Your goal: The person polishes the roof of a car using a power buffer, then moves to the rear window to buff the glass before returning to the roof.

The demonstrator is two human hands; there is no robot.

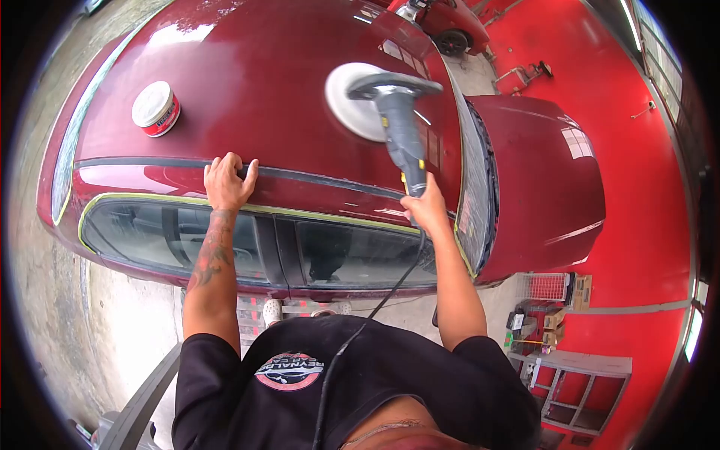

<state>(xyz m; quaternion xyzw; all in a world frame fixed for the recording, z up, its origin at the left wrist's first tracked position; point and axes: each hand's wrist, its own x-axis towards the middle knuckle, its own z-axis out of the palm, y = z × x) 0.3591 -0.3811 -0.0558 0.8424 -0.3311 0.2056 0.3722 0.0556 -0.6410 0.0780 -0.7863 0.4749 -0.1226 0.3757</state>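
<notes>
My right hand (pixel 427 206) is wrapped around the rear handle of a grey and black car polisher (pixel 405 139). Its round white pad (pixel 349 101) lies on the dark red car roof (pixel 262 82) and looks smeared, as if spinning. A black cord (pixel 386 296) runs from the handle down across my shirt. My left hand (pixel 229 181) leans on the roof's edge at the black trim strip (pixel 315 178), fingers bent and thumb apart, holding nothing. Beyond that hand, to the left, stands a white tub with a red label (pixel 156 109) on the roof.
Yellow-green masking tape (pixel 150 196) borders the side windows, and film covers the windshield (pixel 474 187). The hood (pixel 540 180) extends right. Below the car are a wire basket (pixel 541 286), cardboard boxes (pixel 555 319) and a grey metal frame (pixel 581 390). Another red car (pixel 450 30) stands at the back.
</notes>
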